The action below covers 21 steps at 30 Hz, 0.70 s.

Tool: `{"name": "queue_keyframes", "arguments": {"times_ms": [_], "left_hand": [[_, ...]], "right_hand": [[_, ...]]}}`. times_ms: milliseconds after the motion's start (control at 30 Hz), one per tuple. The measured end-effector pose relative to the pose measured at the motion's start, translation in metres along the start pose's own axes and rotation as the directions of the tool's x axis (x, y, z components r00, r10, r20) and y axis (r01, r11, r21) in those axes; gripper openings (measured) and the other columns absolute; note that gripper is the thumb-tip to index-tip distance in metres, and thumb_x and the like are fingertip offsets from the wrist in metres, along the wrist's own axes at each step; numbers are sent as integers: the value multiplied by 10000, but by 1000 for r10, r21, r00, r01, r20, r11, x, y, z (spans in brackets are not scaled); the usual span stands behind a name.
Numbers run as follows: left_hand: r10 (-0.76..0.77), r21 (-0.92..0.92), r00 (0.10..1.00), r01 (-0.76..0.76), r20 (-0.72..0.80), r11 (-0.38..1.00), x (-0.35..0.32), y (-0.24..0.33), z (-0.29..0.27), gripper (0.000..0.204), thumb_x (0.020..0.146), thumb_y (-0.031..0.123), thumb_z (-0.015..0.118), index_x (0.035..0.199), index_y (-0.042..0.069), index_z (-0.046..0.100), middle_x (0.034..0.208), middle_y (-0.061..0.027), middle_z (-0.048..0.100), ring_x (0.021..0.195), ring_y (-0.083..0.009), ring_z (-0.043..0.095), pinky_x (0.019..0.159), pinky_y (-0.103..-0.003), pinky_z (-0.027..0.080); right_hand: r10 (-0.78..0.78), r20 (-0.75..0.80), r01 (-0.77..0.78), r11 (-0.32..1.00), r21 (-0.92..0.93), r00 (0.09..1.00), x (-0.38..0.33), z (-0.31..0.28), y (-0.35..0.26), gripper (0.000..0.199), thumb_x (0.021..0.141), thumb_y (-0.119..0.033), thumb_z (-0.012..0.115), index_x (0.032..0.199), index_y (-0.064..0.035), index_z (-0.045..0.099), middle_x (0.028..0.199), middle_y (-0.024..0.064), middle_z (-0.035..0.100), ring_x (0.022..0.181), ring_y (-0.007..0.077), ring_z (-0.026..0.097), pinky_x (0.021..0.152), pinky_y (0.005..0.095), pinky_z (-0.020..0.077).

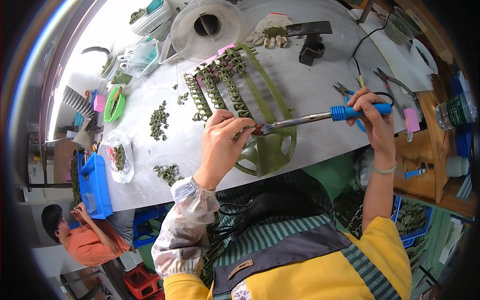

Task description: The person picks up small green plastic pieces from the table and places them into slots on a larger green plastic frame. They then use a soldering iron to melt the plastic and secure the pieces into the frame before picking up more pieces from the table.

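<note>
My right hand [372, 112] is wrapped around the blue ribbed handle of a soldering iron [305, 119], its metal shaft pointing left. The brownish tip ends right beside the fingertips of my left hand [224, 137]. Thumb and fingers of that hand are pinched together over a green wax-like frame [265, 152]; whatever they hold is hidden. Rows of small green curled pieces [230, 92] stand along the frame's bars, on its left part. Some pink blocks [226, 49] show under the frame's far end. Part of the near rounded end lies behind my left hand.
Loose green pieces lie in piles [159, 121] on the white table, left of the frame. A plastic bag [118, 156], a green basket [115, 104] and a blue tray [95, 185] are farther left. Pliers [345, 92] and a black cord lie right. Another person [85, 232] sits lower left.
</note>
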<state>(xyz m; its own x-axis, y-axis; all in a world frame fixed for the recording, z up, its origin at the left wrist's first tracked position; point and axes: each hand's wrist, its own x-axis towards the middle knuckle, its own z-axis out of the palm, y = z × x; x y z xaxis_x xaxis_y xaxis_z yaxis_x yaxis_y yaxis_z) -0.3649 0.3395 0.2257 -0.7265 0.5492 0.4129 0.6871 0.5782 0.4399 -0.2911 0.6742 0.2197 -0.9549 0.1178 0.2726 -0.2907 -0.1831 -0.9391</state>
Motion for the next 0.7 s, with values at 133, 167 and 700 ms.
{"name": "queue_keyframes", "arguments": {"times_ms": [133, 167, 700], "left_hand": [[39, 33, 999, -39, 8, 999, 0, -5, 5, 219, 731, 34, 785, 942, 84, 754, 792, -39, 697, 855, -223, 591, 739, -331, 506], [42, 29, 999, -42, 5, 999, 1, -5, 5, 225, 725, 33, 787, 941, 85, 754, 789, -39, 697, 852, -224, 592, 739, -330, 507], [-527, -411, 813, 405, -247, 817, -4, -75, -37, 89, 857, 73, 718, 945, 59, 714, 872, -80, 711, 717, -159, 617, 676, -289, 510]], "right_hand": [[3, 6, -3, 999, 43, 1000, 4, 4, 9, 217, 961, -179, 621, 887, 17, 673, 959, 132, 619, 750, 183, 655, 628, 300, 579], [-2, 14, 1, 999, 49, 1000, 5, 4, 10, 216, 961, -180, 622, 891, 17, 673, 957, 132, 619, 752, 184, 656, 631, 300, 581], [-62, -129, 48, 993, -109, 990, -17, -28, -35, 217, 941, -201, 623, 826, -16, 626, 961, 124, 575, 688, 163, 585, 566, 271, 507]]}}
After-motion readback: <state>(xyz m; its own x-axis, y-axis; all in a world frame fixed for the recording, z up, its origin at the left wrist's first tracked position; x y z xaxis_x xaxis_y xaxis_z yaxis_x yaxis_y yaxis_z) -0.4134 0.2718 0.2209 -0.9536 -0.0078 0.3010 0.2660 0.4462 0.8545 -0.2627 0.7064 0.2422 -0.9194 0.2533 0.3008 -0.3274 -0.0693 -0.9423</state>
